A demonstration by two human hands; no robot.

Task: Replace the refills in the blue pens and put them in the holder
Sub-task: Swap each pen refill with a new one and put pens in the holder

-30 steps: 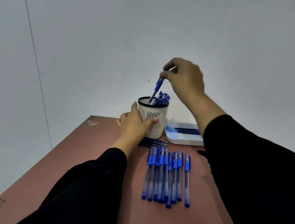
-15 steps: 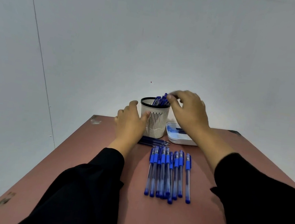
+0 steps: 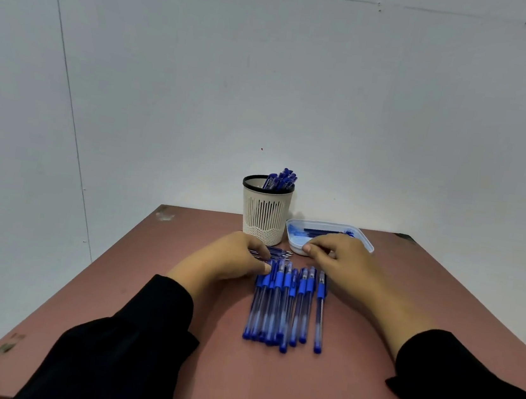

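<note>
Under both hands spreads a reddish-brown table (image 3: 172, 337), set against a white wall (image 3: 269, 84). Black sleeves (image 3: 123, 358) cover both forearms. Beyond the left hand (image 3: 231, 258) stands a white slotted pen holder (image 3: 265, 213) with blue pens (image 3: 282, 179) leaning inside it. Just past the right hand (image 3: 343, 262) sits a shallow white tray (image 3: 365, 241) with dark blue refills in it. Between the two hands lies a row of blue pens (image 3: 288, 305), side by side, caps toward the holder. The left hand's loosely curled fingertips touch the row's left end and partly cover a small bundle of loose refills (image 3: 278, 252). The right hand hovers, fingers loosely bent, near the tray's rim; whether either hand grips anything cannot be told.
</note>
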